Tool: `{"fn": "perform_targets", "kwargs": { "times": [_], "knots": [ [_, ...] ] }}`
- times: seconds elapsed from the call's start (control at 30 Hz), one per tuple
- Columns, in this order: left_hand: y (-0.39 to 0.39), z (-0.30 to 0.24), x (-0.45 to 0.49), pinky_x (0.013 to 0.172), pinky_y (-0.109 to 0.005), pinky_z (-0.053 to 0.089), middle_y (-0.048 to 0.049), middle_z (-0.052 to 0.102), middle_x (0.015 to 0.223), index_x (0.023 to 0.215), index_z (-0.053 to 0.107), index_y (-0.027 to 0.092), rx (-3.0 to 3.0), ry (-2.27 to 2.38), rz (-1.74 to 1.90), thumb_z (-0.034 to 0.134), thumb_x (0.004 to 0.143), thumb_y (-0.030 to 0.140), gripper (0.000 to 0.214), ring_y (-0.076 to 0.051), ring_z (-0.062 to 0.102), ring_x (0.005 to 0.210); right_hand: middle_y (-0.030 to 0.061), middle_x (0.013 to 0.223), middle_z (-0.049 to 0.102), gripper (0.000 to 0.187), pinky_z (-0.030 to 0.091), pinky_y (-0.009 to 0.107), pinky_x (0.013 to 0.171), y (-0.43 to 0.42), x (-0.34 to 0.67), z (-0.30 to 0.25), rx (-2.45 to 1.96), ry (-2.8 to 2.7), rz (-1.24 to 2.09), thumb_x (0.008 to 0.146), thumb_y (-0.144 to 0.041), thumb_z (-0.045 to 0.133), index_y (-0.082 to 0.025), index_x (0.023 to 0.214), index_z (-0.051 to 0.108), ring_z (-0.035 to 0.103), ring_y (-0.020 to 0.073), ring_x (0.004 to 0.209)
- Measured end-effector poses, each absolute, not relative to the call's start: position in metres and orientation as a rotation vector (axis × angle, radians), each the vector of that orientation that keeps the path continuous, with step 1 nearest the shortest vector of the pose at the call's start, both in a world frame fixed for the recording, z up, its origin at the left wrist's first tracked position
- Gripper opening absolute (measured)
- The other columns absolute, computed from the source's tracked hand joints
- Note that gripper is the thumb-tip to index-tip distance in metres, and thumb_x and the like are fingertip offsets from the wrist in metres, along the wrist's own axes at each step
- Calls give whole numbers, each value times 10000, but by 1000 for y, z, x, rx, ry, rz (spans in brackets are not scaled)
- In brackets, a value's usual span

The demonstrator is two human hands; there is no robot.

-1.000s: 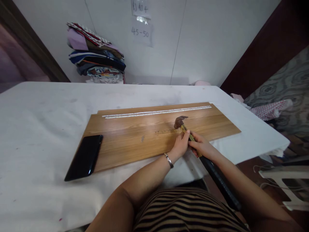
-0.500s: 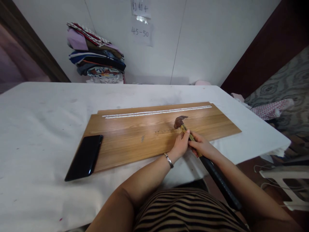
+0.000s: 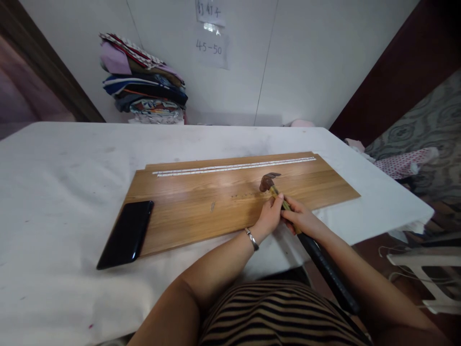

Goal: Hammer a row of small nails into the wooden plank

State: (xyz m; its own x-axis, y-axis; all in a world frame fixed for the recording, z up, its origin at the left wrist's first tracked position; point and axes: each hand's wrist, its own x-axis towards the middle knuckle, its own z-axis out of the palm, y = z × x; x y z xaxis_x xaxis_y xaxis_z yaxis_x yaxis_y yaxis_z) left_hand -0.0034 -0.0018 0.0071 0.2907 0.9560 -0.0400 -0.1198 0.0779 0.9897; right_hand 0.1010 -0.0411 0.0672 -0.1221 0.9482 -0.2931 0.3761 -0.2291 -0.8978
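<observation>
In the head view, held slantwise over the near, right part of the board (image 3: 180, 211): the hammer (image 3: 311, 247), its long axis running from far left at the head to near right at the butt, over the near edge. Closer to the head, the left hand (image 3: 270, 217), with fingers closed in against the handle just below the neck. Just behind, toward the butt, the right hand (image 3: 301, 218), wrapped around the same handle, fingers drawn tight. Hard to tell how far the left fingers reach around, with the far side of the grip hidden. From both hands, head lying to the far left, with a row of dark specks (image 3: 248, 195) beside it, stretching off to the left. Impossible to say whether touching the board or just above it.

In looks, worn: rusty brown at the head, claw pointing right, striking face turned left and toward the near side; yellowish wood at the neck, then a long black sleeve down to the butt. Farther left on the board, a few slim slivers (image 3: 212, 206); at the near left corner, a black phone (image 3: 126, 235), overhanging onto the white table (image 3: 46, 202).
</observation>
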Motion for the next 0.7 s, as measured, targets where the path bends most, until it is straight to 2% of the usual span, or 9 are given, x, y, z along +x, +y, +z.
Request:
{"fn": "perform_targets", "kwargs": {
  "times": [0.43,0.7],
  "knots": [
    [-3,5,-4,751,-305,481,-47,638,760,783,581,158,1259,930,1001,383,912,568,473,-181,592,761,-106,480,461,546,347,182,324,-45,100,64,-1591,-1413,1358,755,-276,534,-182,1288,465,415,81,315],
    [-1,2,-2,740,-311,481,-44,615,721,742,557,168,1205,928,1009,369,916,570,476,-182,576,742,-104,478,463,477,358,188,318,-41,100,68,-1622,-1474,1364,768,-280,524,-179,1234,492,415,86,315]
  ]
}}
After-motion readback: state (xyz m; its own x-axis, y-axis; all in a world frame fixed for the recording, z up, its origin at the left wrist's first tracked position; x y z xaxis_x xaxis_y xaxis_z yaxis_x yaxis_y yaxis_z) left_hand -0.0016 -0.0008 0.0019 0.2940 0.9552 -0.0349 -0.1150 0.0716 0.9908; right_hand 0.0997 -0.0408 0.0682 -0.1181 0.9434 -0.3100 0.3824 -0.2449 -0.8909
